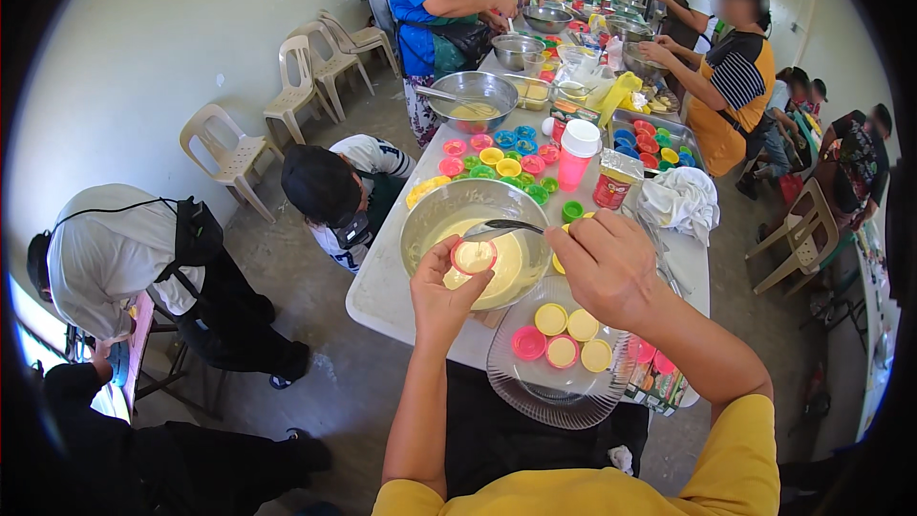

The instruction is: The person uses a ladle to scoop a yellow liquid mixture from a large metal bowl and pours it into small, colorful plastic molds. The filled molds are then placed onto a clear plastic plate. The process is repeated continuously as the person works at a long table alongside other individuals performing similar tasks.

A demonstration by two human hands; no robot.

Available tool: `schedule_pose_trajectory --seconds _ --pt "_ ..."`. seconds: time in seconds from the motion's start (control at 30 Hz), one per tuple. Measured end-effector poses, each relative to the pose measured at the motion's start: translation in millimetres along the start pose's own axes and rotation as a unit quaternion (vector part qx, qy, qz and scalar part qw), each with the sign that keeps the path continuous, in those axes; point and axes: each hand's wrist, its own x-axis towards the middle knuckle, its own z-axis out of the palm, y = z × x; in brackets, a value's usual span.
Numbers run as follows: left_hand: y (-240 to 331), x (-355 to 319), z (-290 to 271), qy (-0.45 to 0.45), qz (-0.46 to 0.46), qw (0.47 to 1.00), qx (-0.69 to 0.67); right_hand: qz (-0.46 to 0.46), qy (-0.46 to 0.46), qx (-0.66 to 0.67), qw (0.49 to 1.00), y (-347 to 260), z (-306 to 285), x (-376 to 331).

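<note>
My left hand (443,294) pinches a small red-rimmed molding cup (473,256) with pale yellow batter in it. Closed around a metal spoon (501,225), my right hand (604,263) keeps the spoon's bowl over that cup. Beneath both sits a large steel mixing bowl (420,225), holding more of the batter. Nearer to me is a clear ribbed plastic tray (521,392) with several filled cups (551,319) and a pink cup (528,343) that looks less full.
Colourful empty cups (482,171) lie beyond the bowl, near a white-and-pink stack of cups (576,155), a red can (616,180) and a white cloth (678,201). Another steel bowl (475,100) stands farther off. People line the table (382,301); one person (330,186) is low at its left.
</note>
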Motion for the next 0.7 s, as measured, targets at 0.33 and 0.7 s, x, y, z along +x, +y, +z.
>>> schedule_pose_trajectory --seconds 0.33,0.7 --pt "3.4 -1.1 -1.2 0.006 -0.002 1.0 0.009 0.022 -0.002 0.015 1.0 -0.8 4.3 0.0" --pt "1.9 -1.5 -2.6 -0.004 0.003 1.0 0.015 0.348 -0.051 0.232 0.907 7.0 26.7 -17.9"
